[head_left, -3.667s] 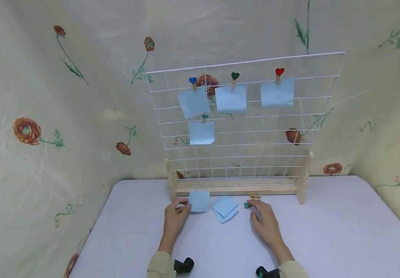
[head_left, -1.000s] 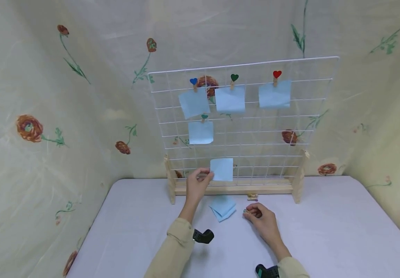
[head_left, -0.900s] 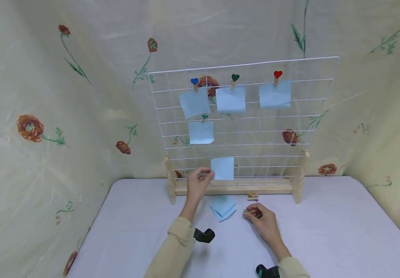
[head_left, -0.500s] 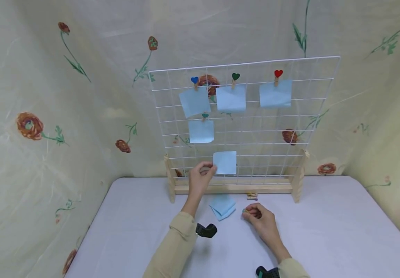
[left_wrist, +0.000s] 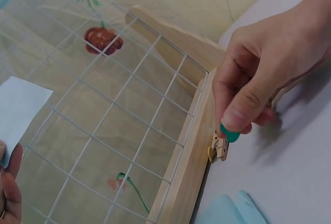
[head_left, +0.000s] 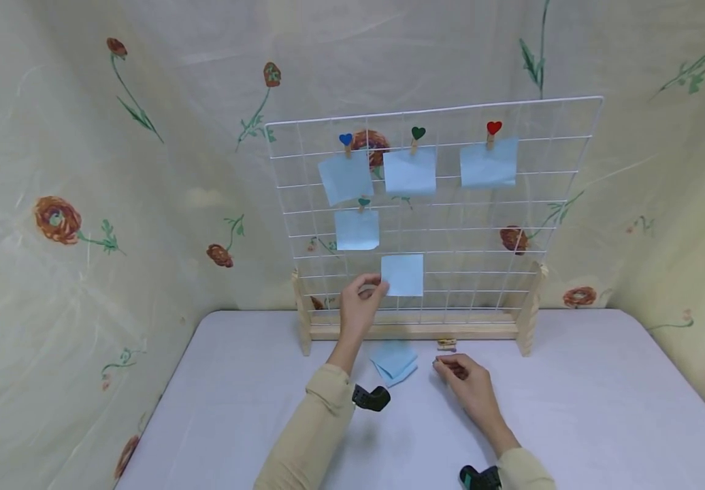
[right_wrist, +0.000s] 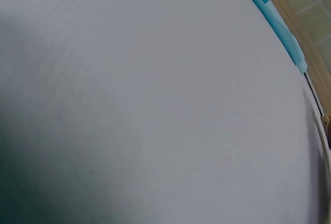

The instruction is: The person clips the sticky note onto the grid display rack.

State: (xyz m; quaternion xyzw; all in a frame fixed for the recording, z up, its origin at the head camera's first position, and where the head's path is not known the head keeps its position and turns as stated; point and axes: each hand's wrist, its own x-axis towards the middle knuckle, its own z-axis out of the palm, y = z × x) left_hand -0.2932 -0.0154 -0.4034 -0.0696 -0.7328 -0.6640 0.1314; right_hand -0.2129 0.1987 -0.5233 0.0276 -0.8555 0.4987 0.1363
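My left hand (head_left: 361,306) pinches a light blue paper note (head_left: 403,275) by its left edge and holds it up before the lower part of a white wire grid (head_left: 435,111). Low above the table, my right hand (head_left: 473,389) has thumb and fingers closed on a small clothespin; its green end (left_wrist: 230,134) pokes out under the thumb in the left wrist view, the remainder hidden by the fingers. Several blue notes hang on the grid from heart-topped clothespins, among them one with a red heart (head_left: 494,128) and one with a blue heart (head_left: 346,139).
A loose pile of blue notes (head_left: 394,362) lies on the white table (head_left: 610,395) between my hands. Small wooden clothespins (head_left: 447,344) lie by the grid's wooden base (head_left: 414,331). Flowered cloth (head_left: 162,286) hangs behind and at both sides.
My left hand has lifted the note from the table up and rightward to the grid, still rising lately. My right hand has picked up the green clothespin and drawn slightly back from the others.
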